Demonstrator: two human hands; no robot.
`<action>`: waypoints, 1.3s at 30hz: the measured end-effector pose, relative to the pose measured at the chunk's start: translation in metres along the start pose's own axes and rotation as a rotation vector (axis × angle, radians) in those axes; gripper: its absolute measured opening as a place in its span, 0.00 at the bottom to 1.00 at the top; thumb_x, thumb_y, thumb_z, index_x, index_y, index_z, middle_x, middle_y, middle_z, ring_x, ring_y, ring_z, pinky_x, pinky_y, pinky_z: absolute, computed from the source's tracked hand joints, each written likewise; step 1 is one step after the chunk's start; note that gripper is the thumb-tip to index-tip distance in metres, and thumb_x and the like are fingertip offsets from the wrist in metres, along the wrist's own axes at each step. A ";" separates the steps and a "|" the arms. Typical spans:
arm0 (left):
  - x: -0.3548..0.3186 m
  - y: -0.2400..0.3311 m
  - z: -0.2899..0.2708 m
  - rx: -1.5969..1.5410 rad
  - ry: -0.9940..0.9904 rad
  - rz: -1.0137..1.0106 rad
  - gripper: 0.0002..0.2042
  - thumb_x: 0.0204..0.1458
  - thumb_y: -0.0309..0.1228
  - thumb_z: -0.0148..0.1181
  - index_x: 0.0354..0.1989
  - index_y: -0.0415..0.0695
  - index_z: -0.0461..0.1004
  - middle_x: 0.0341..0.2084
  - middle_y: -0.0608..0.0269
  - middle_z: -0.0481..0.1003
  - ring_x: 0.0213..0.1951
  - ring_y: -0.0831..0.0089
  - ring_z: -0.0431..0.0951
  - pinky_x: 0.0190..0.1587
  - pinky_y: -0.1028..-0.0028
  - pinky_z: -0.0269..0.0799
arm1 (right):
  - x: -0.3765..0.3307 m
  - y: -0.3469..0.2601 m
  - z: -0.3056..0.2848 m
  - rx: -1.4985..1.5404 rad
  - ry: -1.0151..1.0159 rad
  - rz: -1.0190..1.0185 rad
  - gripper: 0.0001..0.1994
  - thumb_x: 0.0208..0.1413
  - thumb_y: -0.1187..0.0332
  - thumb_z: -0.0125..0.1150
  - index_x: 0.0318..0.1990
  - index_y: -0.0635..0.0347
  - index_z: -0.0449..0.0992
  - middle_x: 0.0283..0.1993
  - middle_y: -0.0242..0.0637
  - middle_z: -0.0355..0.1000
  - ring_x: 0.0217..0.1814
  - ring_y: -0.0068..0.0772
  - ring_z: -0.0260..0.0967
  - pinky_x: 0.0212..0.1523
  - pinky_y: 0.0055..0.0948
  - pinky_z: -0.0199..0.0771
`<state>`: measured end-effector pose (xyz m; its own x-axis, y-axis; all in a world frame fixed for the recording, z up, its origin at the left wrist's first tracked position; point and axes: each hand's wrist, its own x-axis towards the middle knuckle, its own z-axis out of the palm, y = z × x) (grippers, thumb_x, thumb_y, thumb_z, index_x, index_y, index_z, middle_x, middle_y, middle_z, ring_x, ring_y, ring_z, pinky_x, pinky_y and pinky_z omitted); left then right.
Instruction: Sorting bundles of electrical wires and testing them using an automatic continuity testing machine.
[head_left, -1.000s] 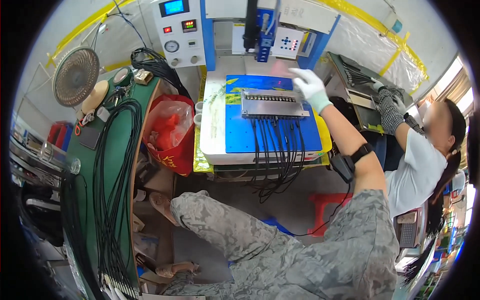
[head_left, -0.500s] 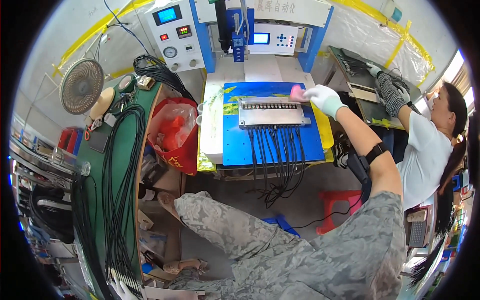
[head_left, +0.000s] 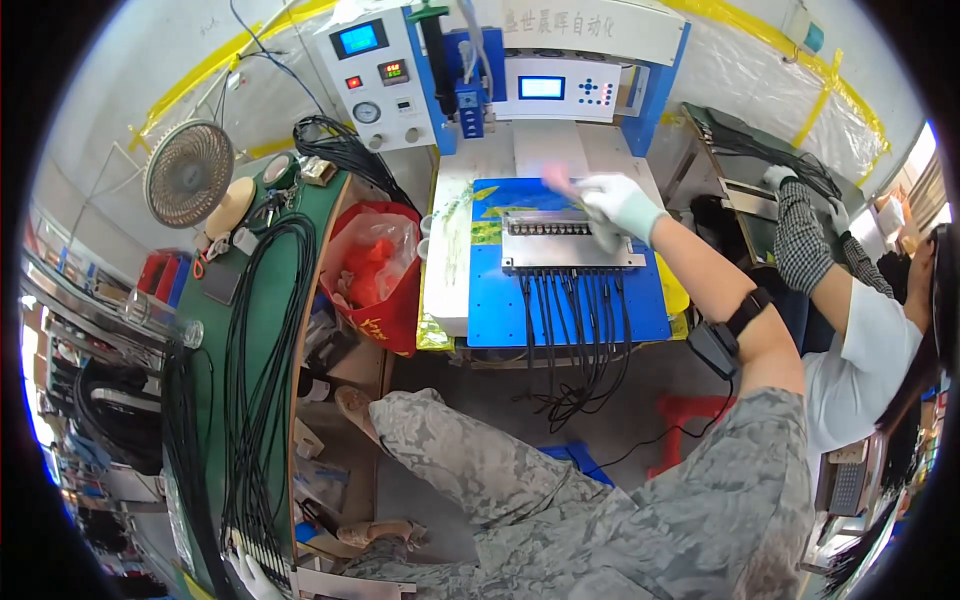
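Note:
My right hand (head_left: 618, 203), in a white glove, is closed on a small pink object (head_left: 558, 180), blurred by motion; its kind cannot be made out. The hand is over the far edge of a silver metal fixture (head_left: 570, 255) lying on a blue plate (head_left: 490, 300). A row of small connector ends lines the fixture's top, and black cables (head_left: 570, 340) hang from its near side. At the lower left, my gloved left hand (head_left: 252, 575) has its fingers stretched out beside the ends of another bunch of black cables (head_left: 255, 400), partly cut off by the picture's rim.
A white-and-blue bench machine (head_left: 560, 85) stands behind the plate. Left are a fan (head_left: 190, 175), a green table (head_left: 285, 235) and a red bag (head_left: 400, 300) with a plastic liner. At right, a co-worker's gloved hands (head_left: 780, 178) work at another table. A red stool (head_left: 690, 410) stands below.
My right hand and the pink object have moved left across the fixture's far side. The whole view has shifted, so the scene sits slightly right and lower. My left hand stays by the cables.

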<state>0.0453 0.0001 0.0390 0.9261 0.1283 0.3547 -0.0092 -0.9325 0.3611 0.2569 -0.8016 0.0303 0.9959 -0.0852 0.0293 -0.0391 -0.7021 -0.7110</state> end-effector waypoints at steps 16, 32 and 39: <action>0.079 0.141 -0.033 -0.432 0.125 -0.043 0.19 0.65 0.33 0.44 0.57 0.30 0.67 0.58 0.47 0.66 0.60 0.58 0.66 0.63 0.64 0.60 | 0.082 -0.109 0.084 1.965 -0.222 0.235 0.10 0.59 0.73 0.50 0.47 0.64 0.71 0.40 0.41 0.71 0.40 0.40 0.72 0.46 0.37 0.75; 0.178 0.448 0.210 -1.406 -1.376 0.070 0.30 0.61 0.41 0.45 0.63 0.28 0.53 0.52 0.38 0.69 0.45 0.47 0.77 0.40 0.59 0.78 | -0.197 0.028 -0.043 0.110 0.607 0.010 0.25 0.54 0.70 0.60 0.61 0.65 0.65 0.58 0.48 0.69 0.61 0.38 0.67 0.63 0.33 0.65; 0.239 0.473 0.236 -1.248 -1.518 0.155 0.34 0.59 0.43 0.48 0.67 0.33 0.48 0.50 0.34 0.70 0.46 0.42 0.76 0.36 0.49 0.78 | -0.207 0.058 0.052 -0.730 0.396 -0.011 0.36 0.44 0.55 0.64 0.61 0.62 0.64 0.66 0.53 0.58 0.73 0.56 0.46 0.69 0.58 0.42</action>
<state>0.3516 -0.4899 0.0913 0.3892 -0.8941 -0.2216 0.3046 -0.1021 0.9470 0.0528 -0.7879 -0.0533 0.8998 -0.2223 0.3755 -0.2080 -0.9750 -0.0788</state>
